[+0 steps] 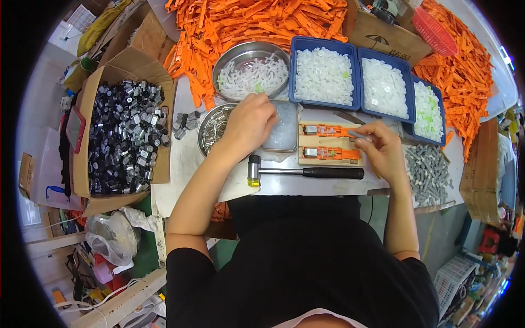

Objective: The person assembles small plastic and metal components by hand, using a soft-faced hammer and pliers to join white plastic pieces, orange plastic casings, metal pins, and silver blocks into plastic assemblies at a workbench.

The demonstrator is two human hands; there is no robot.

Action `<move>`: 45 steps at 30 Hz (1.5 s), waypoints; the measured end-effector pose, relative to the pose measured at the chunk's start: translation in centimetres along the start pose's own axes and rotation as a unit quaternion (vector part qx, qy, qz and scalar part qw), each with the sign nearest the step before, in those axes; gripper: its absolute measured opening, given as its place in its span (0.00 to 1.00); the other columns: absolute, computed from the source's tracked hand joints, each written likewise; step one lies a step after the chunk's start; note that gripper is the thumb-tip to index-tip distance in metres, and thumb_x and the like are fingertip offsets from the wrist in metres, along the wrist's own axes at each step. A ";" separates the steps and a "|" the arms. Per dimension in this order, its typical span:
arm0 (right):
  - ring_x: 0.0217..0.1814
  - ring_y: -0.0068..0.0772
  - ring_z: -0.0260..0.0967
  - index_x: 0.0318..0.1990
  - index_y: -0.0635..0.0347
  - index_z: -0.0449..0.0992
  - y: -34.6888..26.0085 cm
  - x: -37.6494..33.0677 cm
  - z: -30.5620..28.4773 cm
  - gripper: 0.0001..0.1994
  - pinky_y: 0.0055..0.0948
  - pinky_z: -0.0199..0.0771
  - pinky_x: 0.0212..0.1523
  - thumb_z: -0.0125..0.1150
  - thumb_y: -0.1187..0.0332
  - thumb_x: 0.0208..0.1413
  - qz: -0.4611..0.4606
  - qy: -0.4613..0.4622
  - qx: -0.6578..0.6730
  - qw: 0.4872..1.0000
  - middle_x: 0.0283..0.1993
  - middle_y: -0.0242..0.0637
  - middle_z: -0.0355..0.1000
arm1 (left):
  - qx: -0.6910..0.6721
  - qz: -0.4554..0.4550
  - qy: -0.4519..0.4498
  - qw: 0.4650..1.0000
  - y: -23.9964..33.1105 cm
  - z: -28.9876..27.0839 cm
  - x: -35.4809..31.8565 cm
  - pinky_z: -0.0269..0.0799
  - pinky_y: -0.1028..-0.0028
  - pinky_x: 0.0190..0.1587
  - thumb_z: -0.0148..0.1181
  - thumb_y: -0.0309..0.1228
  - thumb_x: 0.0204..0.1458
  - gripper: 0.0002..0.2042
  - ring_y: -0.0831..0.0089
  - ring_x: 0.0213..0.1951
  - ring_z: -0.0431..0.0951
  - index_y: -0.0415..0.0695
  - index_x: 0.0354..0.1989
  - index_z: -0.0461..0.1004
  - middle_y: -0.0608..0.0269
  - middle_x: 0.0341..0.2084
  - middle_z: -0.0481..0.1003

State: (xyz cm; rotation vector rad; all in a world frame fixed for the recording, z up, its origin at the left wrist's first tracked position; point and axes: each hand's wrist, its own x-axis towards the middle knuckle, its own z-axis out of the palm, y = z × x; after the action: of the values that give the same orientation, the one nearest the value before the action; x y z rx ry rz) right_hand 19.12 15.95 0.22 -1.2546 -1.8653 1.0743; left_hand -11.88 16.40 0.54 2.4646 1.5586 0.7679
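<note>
My left hand (pixel 250 123) reaches over a small clear tray (pixel 283 134) of tiny clear parts, fingers curled at its left edge; whether it pinches a part I cannot tell. My right hand (pixel 381 148) holds a small grey metal pin (pixel 358 134) at the right end of a wooden jig (pixel 328 158). Two orange plastic pieces (pixel 328 130) with metal inserts lie in the jig's slots. A small mallet (pixel 306 173) with a black handle lies on the table just in front of the jig.
A metal bowl of white parts (pixel 251 71), three blue trays of white parts (pixel 324 76), a metal bowl of pins (pixel 210 127), a cardboard box of black and silver parts (pixel 123 136), heaps of orange pieces (pixel 257 22) and grey pins (pixel 427 172) surround the work spot.
</note>
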 end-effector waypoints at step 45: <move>0.25 0.21 0.62 0.35 0.61 0.77 2.8 1.4 1.0 0.07 0.21 0.61 0.25 0.65 0.75 0.47 -0.100 0.164 -0.162 0.968 0.29 0.30 0.67 | -0.079 0.065 -0.025 0.994 9.9 6.0 1.7 0.65 0.63 0.45 0.69 0.43 0.39 0.31 0.55 0.42 0.67 0.34 0.49 0.69 0.53 0.37 0.66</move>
State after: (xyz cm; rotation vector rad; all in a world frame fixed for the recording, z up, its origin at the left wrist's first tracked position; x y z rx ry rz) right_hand 18.96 17.58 -2.68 -1.2960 -1.9030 0.4337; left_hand -0.38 14.25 -0.43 2.4673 1.2776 0.8089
